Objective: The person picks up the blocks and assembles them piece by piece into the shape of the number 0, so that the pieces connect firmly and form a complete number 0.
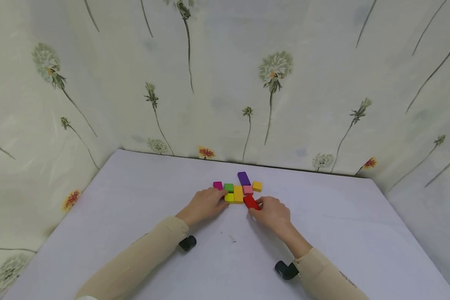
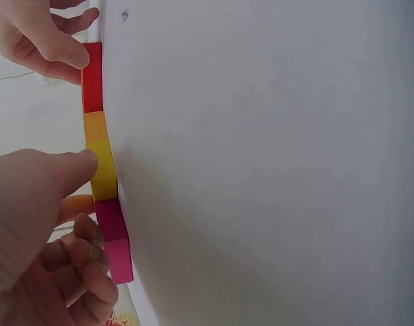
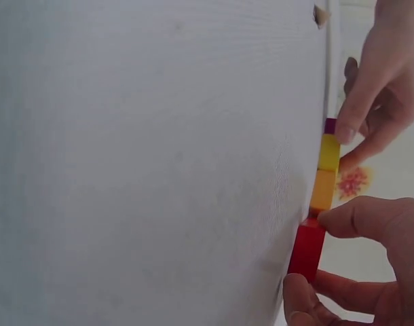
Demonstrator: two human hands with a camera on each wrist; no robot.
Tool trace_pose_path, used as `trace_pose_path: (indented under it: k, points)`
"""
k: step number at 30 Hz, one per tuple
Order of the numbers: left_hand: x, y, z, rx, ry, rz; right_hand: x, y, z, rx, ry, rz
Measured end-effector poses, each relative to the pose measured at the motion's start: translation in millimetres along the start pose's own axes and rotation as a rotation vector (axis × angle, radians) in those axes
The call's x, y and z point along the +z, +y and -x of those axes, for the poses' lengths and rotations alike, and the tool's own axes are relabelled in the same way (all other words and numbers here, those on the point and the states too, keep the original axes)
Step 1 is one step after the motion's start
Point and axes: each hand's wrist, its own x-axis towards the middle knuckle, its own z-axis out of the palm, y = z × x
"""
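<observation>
On the white table, my right hand [image 1: 273, 212] grips a red block [image 1: 251, 202] between thumb and fingers, at a slant beside the group of blocks. My left hand [image 1: 206, 203] pinches a yellow block [image 1: 229, 198], its thumb flat on the near face in the left wrist view. Right of the yellow block stands an orange block [image 1: 238, 194], and behind it a green block [image 1: 228, 188]. A magenta block [image 1: 218, 185] sits past the left fingertips. Behind the red block is a pink block [image 1: 248, 190]. The other left fingers curl loosely beside the magenta block [image 2: 119, 259].
A purple block [image 1: 243, 178] lies at the back of the group, with a small yellow-orange block [image 1: 257, 186] to its right. A wall covering [image 1: 225, 83] with dandelion prints rises behind the table [image 1: 341, 233]. Black wrist devices [image 1: 286, 270] hang under both sleeves.
</observation>
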Motion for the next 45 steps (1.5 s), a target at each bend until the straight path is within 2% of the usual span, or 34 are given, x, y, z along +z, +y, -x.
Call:
trace_pose_path:
  k: [5,13,21,27,36,39,45]
  points:
    - [2.4,-1.8,1.1,-0.007,0.038,0.028,1,0,2.5,-0.003,0.013,-0.002]
    - [1.9,-1.4,0.9,-0.065,0.047,0.100,2,2,4.0,-0.023,0.029,-0.006]
    - [1.5,0.7,4.9,-0.046,0.077,0.123,3,3,4.2,-0.056,0.038,-0.032]
    - [5.3,-3.3,6.4,-0.043,0.111,0.284,3,5,5.1,-0.098,0.042,-0.098]
    - [11.4,-18.6,7.0,-0.078,0.077,0.564,3,8,9.8,-0.095,0.009,-0.225]
    - [11.1,-22.2,7.8,-0.090,0.061,0.605,4,10,9.0,-0.080,0.013,-0.236]
    - [10.5,-25.4,10.5,-0.095,0.058,0.631,5,16,7.8,-0.078,0.047,-0.281]
